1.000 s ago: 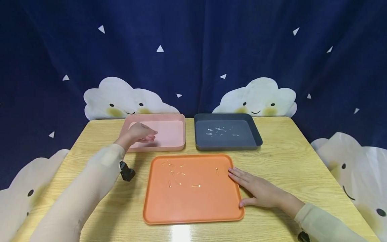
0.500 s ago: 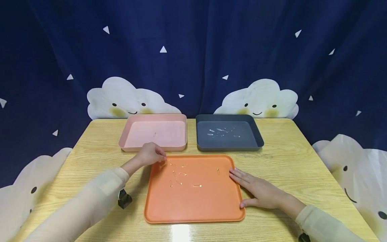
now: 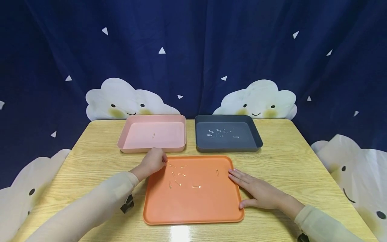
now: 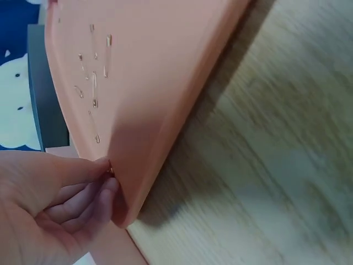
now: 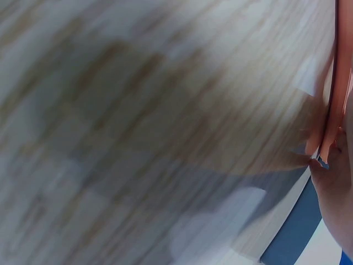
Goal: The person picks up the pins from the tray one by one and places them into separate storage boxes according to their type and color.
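My left hand [image 3: 153, 159] is at the far left corner of the orange tray [image 3: 193, 208]. In the left wrist view its thumb and forefinger pinch a small gold safety pin [image 4: 111, 170], mostly hidden by the fingertips. Several more gold safety pins lie scattered on the tray, such as one near the middle [image 3: 196, 187] and another toward the right rim [image 3: 217, 173]. My right hand [image 3: 260, 192] rests with straight fingers on the tray's right rim. One gold safety pin [image 3: 153, 135] lies in the pink tray [image 3: 178, 150].
Behind the orange tray, the pink tray stands at left and a dark grey tray [image 3: 228, 148] at right. Several silver pins [image 3: 209, 135] and tiny specks lie in the grey one. All three trays sit on a wooden table [image 3: 290, 158], against a dark blue curtain [image 3: 193, 60].
My left hand has come from over the pink tray to the orange tray's far left corner, where it has pinched a safety pin. A pin now shows in the pink tray. My right hand stays put.
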Motion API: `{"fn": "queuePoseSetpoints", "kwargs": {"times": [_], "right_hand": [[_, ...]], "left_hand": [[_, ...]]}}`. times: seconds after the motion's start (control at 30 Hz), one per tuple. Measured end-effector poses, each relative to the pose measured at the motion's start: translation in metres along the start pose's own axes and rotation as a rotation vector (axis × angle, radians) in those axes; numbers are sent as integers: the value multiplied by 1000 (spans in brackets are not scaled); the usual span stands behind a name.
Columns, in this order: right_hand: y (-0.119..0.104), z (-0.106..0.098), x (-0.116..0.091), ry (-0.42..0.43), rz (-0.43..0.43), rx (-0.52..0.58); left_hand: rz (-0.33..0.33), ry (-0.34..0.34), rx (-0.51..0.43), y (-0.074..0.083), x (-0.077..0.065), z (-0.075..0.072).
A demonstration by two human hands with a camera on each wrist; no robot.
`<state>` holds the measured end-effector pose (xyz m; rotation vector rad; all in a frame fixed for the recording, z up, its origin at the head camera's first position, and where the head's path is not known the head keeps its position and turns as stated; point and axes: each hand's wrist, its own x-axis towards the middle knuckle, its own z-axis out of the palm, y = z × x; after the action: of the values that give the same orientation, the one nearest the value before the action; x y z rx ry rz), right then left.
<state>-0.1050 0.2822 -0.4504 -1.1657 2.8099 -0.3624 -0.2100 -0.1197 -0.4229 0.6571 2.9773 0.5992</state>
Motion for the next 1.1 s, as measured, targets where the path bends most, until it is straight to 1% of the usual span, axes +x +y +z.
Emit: {"fn": "queuePoseSetpoints", "kwargs": {"times": [0.13,0.2,0.33,0.4,0.47,0.5,0.53,0.57,0.6,0.67,0.77,0.8,0.9,1.0,1.1], "right_hand": [[1,1,0,-1,2,-8],[1,1,0,-1,2,-13],[1,0,0,6,-4,-23],[1,0,-1,8,-5,-30],[1,0,-1,-5,11,-21],[0,0,-1,-12,20,-16],[0,0,-1,-19,29,-11],[0,1,-1,-24,35,-4],[0,1,-1,-31,44,3],[-1,0,-1,-40,55,17],[-2,-1,-1,-43,62,21],[-2,-1,-1,-45,65,22],[-2,-1,-1,-34,59,16],[-2,-1,-1,-19,35,2],[-2,0,-1,-21,35,-1]], "left_hand": [[32,33,30,-1,2,1],[45,28,33,-1,2,0],[51,-25,28,-2,4,0],[52,-60,6,-4,4,-1],[65,-90,-45,-6,5,-2],[77,-104,-87,-8,4,-4],[79,-119,-131,-11,4,-5],[93,-126,-192,-13,4,-7],[87,-147,-258,-16,4,-8],[43,-188,-388,-19,5,-13],[-82,-254,-570,-23,7,-18],[-138,-284,-614,-24,8,-19],[-230,-352,-735,-27,10,-23],[-288,-396,-868,-31,11,-27],[-342,-399,-989,-34,11,-28]]}}
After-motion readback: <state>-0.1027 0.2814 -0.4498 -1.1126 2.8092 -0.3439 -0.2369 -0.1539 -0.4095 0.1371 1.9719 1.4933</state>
